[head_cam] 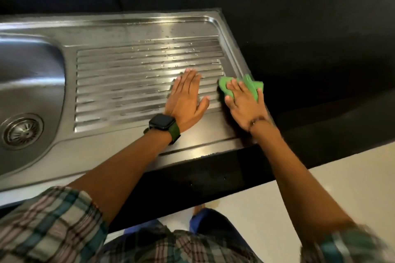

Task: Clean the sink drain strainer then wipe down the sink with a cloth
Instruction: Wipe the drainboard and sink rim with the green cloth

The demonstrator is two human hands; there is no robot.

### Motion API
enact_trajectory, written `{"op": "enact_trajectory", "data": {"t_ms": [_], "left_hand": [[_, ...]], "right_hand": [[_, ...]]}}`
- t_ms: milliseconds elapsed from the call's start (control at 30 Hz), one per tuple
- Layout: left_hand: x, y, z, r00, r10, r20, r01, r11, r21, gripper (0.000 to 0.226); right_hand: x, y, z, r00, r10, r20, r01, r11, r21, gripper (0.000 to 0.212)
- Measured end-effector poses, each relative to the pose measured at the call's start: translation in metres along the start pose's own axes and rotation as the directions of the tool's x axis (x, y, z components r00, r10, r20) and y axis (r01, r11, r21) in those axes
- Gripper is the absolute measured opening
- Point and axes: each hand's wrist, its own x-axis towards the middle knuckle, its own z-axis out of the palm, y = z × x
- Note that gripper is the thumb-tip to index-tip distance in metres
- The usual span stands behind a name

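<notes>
The right hand (pixel 243 100) pressed flat on the green cloth (pixel 249 83) at the drainboard (pixel 128 70) edge, wiping. The left hand (pixel 186 100) lay flat and empty beside it, apparently bracing.

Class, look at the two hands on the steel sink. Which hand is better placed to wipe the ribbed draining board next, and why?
The right hand: it already presses the crumpled green cloth at the ribbed steel draining board's right edge. The left hand lies flat and bare.
</notes>
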Motion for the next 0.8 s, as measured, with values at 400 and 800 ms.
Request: {"op": "enact_trajectory", "data": {"t_ms": [400, 800], "left_hand": [[0.0, -0.004, 0.007, 0.982, -0.166, -0.085, 0.177, 0.975, 0.135, 0.064], [-0.046, -0.048, -0.019, 0.949, -0.268, -0.165, 0.297, 0.937, 0.185, 0.068]], "right_hand": [[0.023, 0.01, 0.001, 0.988, -0.151, -0.033, 0.145, 0.98, -0.134, 0.052], [0.01, 0.042, -0.013, 0.902, -0.421, 0.096, 0.431, 0.87, -0.238, 0.055]]}}
